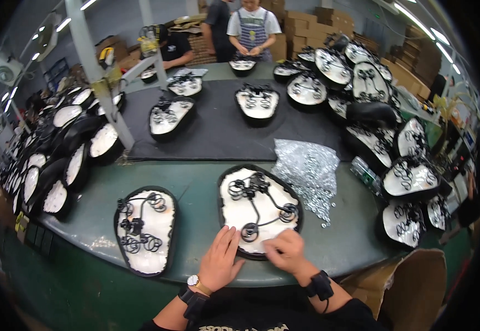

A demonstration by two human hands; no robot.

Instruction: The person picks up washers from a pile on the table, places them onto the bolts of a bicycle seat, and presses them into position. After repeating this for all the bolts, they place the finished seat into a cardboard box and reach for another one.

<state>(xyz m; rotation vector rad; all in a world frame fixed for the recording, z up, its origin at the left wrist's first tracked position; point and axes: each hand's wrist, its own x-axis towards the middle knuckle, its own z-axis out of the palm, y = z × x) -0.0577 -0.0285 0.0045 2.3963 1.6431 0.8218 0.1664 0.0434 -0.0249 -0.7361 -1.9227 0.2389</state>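
In front of me lies a bicycle saddle (233, 212), upside down, its white underside up and black coil springs (255, 205) and a wire frame on it. My left hand (221, 259) rests at the saddle's near left edge, fingers stretched out. Over the near right edge is my right hand (287, 252), fingers curled in; whatever they may hold is hidden. A second upturned saddle (150, 251) with springs lies to the left. Beyond my right hand, a clear plastic bag (304, 160) spills small shiny metal nuts (321, 203) onto the green table.
Saddles are heaped along the left (103, 142) and right (411, 177) sides. More lie on a black mat (212, 132) ahead. A metal post (99, 83) rises at left. Co-workers (253, 33) are across the table. An open cardboard box (411, 287) stands at near right.
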